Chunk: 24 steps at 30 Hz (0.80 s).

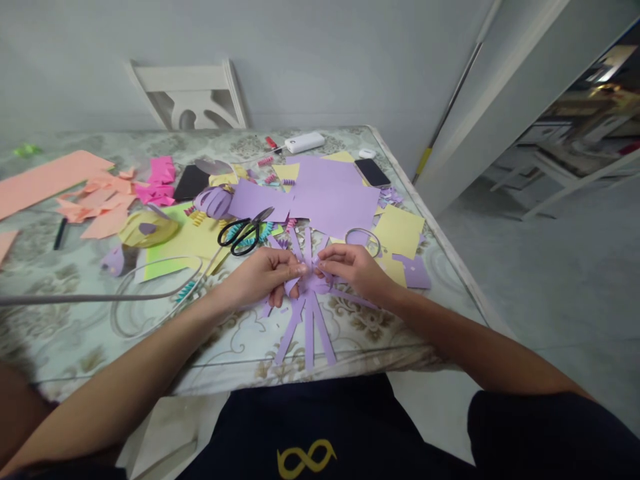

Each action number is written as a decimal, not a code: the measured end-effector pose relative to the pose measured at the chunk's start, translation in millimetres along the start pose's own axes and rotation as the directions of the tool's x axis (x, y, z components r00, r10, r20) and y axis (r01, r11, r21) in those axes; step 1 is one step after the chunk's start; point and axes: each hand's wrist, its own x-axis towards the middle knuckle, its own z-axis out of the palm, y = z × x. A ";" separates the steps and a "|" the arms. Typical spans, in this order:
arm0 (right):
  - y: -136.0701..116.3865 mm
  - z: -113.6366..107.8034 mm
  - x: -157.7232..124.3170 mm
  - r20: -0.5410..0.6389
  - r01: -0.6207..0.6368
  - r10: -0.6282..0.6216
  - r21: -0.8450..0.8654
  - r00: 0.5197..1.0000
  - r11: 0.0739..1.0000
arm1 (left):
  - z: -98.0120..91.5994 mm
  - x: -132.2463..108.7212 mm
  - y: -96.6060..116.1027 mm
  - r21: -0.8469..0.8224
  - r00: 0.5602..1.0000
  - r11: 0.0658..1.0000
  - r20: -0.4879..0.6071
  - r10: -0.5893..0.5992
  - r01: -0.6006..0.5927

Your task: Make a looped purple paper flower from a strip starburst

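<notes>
Purple paper strips (309,327) fan out like a star on the table in front of me, crossing at a middle partly covered by my fingers. My left hand (277,273) pinches a piece of this purple paper between thumb and fingers at the left of the crossing. On the other side, my right hand (353,268) holds purple paper with bent thumb and fingertips. Both hands nearly meet over the centre. Black-handled scissors (245,231) lie just beyond my left hand, blades partly spread. A white ring-shaped loop (363,239) rests past my right hand.
Purple sheets (335,193) and yellow paper (399,230) lie behind the hands. A phone (372,173) and a white power bank (306,142) are farther back. To the left are a yellow paper ball (147,229), orange scraps (100,197) and a looped cable (120,313).
</notes>
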 end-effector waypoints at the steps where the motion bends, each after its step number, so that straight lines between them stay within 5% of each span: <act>1: 0.2 0.0 0.1 0.002 0.004 -0.004 -0.003 1.000 1.000 | -0.4 0.3 0.5 -0.010 1.000 1.000 0.005 -0.008 0.008; 10: 1.8 -0.4 0.6 -0.007 0.035 -0.035 -0.024 0.999 0.999 | -5.1 2.7 -5.1 -0.145 0.994 0.986 0.058 0.095 -0.086; 19: 1.6 -0.2 0.2 0.009 0.050 -0.050 -0.038 0.999 0.998 | -2.6 -0.2 -2.7 0.117 0.993 0.987 0.049 0.105 -0.110; 24: 3.8 0.4 0.1 0.015 0.086 -0.085 -0.089 0.996 0.992 | -1.8 2.9 -9.9 0.085 0.993 0.989 -0.004 0.121 -0.120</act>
